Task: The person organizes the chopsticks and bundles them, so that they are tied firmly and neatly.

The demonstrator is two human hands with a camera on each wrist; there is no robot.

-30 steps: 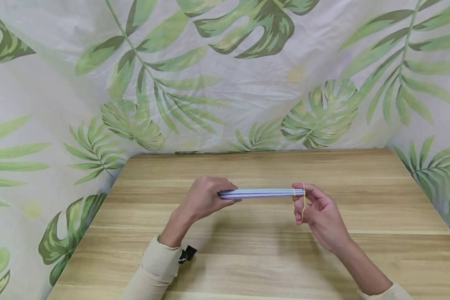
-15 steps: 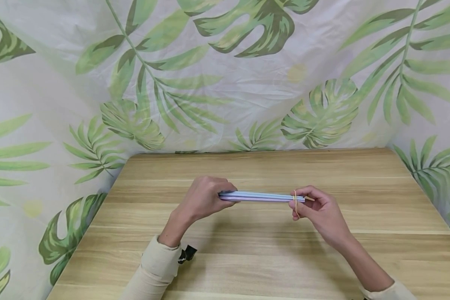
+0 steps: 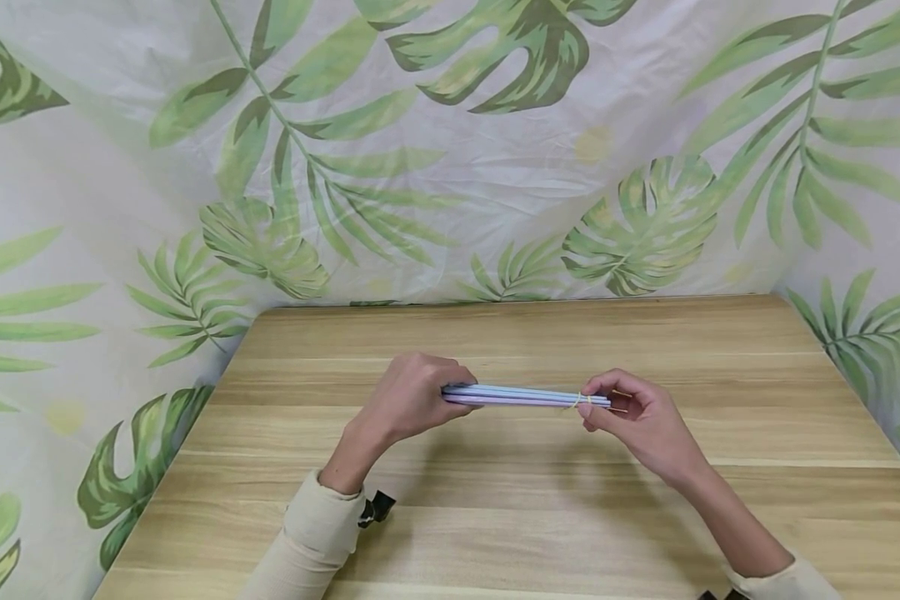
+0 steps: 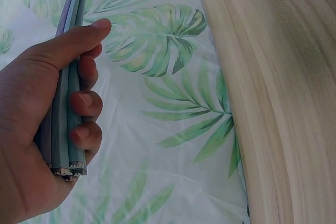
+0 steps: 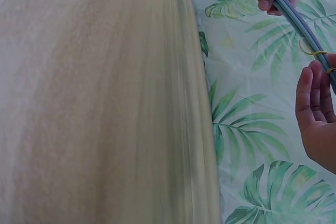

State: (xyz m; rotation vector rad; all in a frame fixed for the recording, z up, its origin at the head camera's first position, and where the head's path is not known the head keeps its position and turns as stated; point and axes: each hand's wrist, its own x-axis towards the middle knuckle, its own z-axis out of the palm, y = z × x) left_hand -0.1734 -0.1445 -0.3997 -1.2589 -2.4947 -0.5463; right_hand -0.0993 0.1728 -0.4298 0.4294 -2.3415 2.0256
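A bundle of straws (image 3: 521, 395), pale blue and lilac, is hanging level in the air between the two hands, just above the wooden tabletop (image 3: 495, 517) and not touching it. A thin yellow rubber band (image 3: 587, 401) is sitting tight around the bundle close to its right-hand end, right at the fingertips of the right hand (image 3: 637, 421).

The left hand (image 3: 408, 400) is gripping the other end of the bundle in a closed fist; in the left wrist view its fingers (image 4: 84, 103) are curling round the straws and the thumb is lying across them, with the cut ends of the straws poking out just below the little finger. The right hand is closing on the banded end, thumb above and fingers below, pinching the straws where the rubber band is wrapped. In the right wrist view the band is showing as a small yellow loop against the straws, just beside that hand's fingers (image 5: 315, 98), with the left hand further along the bundle.

Both forearms are wearing cream sleeves (image 3: 315, 533). Beyond the hands and around the tabletop's far and side edges, a white cloth printed with green leaves (image 3: 450, 167) is hanging as a backdrop.
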